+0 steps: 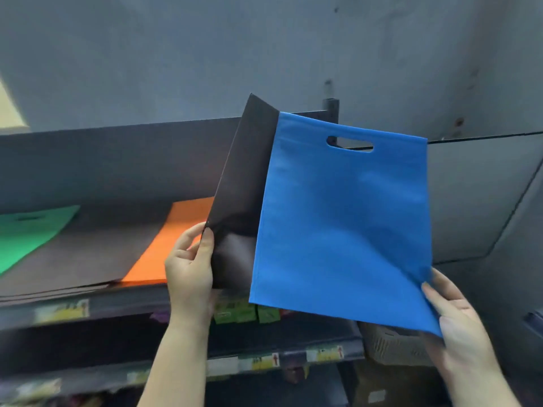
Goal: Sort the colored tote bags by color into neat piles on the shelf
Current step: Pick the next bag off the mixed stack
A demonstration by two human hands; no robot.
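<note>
A blue tote bag (343, 218) with a cut-out handle is held up in the air in front of the shelf. My right hand (458, 321) pinches its lower right corner. A black tote bag (244, 189) stands tilted behind the blue one's left edge, and my left hand (191, 265) grips its lower left edge between thumb and fingers. On the shelf (117, 304) an orange bag (170, 245) lies flat in the middle, a green bag (26, 233) lies at the far left, and a dark brown bag (88, 254) lies between them.
A dark back panel (117, 165) rises behind the shelf, with a metal post (331, 105) at its right end. Lower shelves carry price labels (61, 309), small green packs (246, 314) and a grey basket (393, 345). A grey wall stands to the right.
</note>
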